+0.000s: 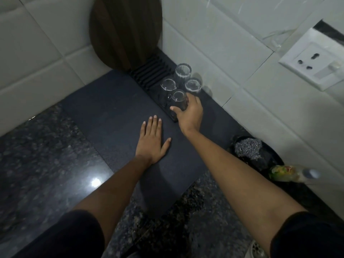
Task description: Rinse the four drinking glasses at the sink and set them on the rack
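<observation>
Several clear drinking glasses stand close together on the black ribbed rack (149,71) by the tiled wall. The nearest glass (179,98) is in my right hand (189,114), thumb on its left side and fingers curled round its right. Behind it stand a left glass (168,86), a right glass (193,85) and a far glass (183,72). My left hand (151,140) lies flat, fingers straight, on the dark mat (111,116) just left of the rack's near end. The sink is out of view.
A dark wooden board (124,30) leans on the wall behind the rack. A steel scrubber (247,148) sits in a black dish at right, with a bottle (290,174) nearer me. A wall socket (316,60) is upper right. Speckled granite counter (37,155) surrounds the mat.
</observation>
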Action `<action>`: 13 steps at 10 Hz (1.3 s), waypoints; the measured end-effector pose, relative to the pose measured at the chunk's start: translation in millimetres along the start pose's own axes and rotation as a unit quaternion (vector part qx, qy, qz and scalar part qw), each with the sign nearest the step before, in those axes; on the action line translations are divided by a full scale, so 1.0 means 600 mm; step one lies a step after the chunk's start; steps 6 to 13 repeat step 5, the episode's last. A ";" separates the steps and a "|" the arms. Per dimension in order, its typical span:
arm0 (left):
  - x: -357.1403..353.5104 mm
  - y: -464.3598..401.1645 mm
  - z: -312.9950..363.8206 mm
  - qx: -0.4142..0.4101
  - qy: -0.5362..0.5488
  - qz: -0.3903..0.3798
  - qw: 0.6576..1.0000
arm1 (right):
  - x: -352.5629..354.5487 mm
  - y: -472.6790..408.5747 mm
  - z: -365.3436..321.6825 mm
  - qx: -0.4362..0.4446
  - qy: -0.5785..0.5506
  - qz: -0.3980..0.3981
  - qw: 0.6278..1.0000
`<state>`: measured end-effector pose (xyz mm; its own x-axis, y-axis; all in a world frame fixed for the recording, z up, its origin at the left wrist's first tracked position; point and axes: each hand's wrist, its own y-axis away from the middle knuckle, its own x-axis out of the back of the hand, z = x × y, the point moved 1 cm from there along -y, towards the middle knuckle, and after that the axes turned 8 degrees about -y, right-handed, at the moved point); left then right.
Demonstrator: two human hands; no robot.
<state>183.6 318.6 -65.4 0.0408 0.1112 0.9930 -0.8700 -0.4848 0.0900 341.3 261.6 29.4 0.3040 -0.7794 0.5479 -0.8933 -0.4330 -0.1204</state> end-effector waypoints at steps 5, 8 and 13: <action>0.001 0.000 -0.003 0.004 0.014 0.012 1.000 | 0.005 0.001 0.022 -0.006 -0.064 -0.002 0.998; 0.001 0.000 -0.003 0.004 0.014 0.012 1.000 | 0.005 0.001 0.022 -0.006 -0.064 -0.002 0.998; 0.001 0.000 -0.003 0.004 0.014 0.012 1.000 | 0.005 0.001 0.022 -0.006 -0.064 -0.002 0.998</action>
